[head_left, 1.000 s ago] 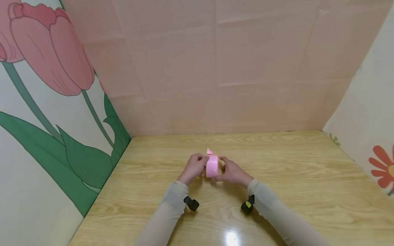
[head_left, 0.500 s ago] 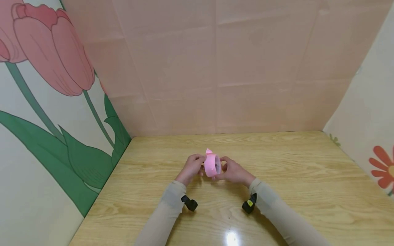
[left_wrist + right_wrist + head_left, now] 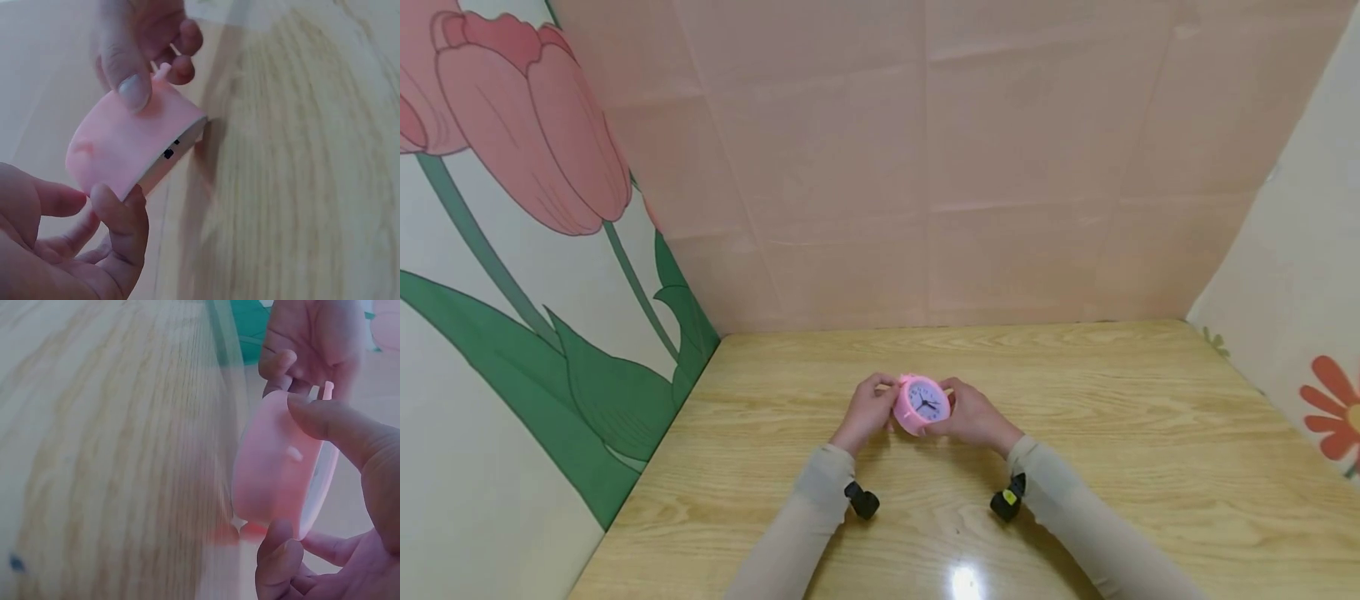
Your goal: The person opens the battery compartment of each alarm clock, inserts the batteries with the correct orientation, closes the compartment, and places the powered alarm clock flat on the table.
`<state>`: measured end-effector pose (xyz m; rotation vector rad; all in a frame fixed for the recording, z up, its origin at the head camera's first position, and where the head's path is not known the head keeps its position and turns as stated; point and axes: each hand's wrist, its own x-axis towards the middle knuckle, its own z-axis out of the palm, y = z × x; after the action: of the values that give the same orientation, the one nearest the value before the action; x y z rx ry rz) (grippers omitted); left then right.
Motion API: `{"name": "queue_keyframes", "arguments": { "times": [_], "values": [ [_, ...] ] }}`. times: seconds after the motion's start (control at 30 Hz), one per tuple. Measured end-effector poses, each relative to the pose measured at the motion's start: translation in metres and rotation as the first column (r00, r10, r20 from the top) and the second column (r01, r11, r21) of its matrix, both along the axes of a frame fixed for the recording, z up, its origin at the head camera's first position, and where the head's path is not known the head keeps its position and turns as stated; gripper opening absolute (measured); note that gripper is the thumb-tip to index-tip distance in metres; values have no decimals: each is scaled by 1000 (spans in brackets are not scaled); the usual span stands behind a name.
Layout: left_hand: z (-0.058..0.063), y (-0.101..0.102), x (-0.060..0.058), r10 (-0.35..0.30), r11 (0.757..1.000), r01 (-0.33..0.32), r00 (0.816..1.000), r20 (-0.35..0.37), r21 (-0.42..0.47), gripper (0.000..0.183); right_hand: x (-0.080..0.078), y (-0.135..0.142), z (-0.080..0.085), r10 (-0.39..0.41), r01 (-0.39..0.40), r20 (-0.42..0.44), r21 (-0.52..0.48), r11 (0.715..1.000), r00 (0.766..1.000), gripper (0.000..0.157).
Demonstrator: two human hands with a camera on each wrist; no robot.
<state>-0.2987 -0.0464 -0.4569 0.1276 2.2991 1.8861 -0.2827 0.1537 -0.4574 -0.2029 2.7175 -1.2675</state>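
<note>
A round pink alarm clock (image 3: pixel 924 400) with a pale dial and dark hands is held between both hands, tilted, its dial facing up toward the head camera. My left hand (image 3: pixel 867 414) grips its left side near the top, fingers bent at the rim. On the other side my right hand (image 3: pixel 973 418) holds it, thumb low on the rim and a finger at the upper edge. In the left wrist view the pink casing (image 3: pixel 119 147) shows small black parts on its back. A small peg stands out of the casing (image 3: pixel 269 465) in the right wrist view.
The clock is close over a wood-grain table (image 3: pixel 1120 433). Behind it rises a pink-covered backdrop (image 3: pixel 925 167). A wall with painted tulips (image 3: pixel 527 125) borders the left, and a wall with a red flower (image 3: pixel 1333 408) the right. Each wrist bears a small black camera (image 3: pixel 862 502).
The clock has turned in the hands: first its pink side faced the camera, then the dial swung into sight toward the right and upward. Both hands have stayed nearly in place.
</note>
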Motion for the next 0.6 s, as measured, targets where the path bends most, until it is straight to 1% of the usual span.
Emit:
{"name": "queue_keyframes", "arguments": {
  "times": [0.17,0.3,0.37,0.43,0.6],
  "values": [
    [-2,2,3,1,994,-3,1000,-17,-108,28,-1,1,-2,-17,18,-13,18,1000,1000,81],
    [-3,1,5,9,982,-11,1000,-15,-188,29,-4,-1,-6,3,-1,-55,36,999,998,83],
    [-4,0,6,11,977,-13,1000,-12,-212,28,-6,-1,-8,20,-15,-89,55,998,996,84],
    [-5,2,6,5,974,-6,1000,-5,-226,27,-6,-1,-9,21,-13,-109,73,997,994,84],
    [-7,8,4,-21,970,24,1000,18,-242,26,-4,3,-10,1,9,-111,94,996,994,89]
  ]
}}
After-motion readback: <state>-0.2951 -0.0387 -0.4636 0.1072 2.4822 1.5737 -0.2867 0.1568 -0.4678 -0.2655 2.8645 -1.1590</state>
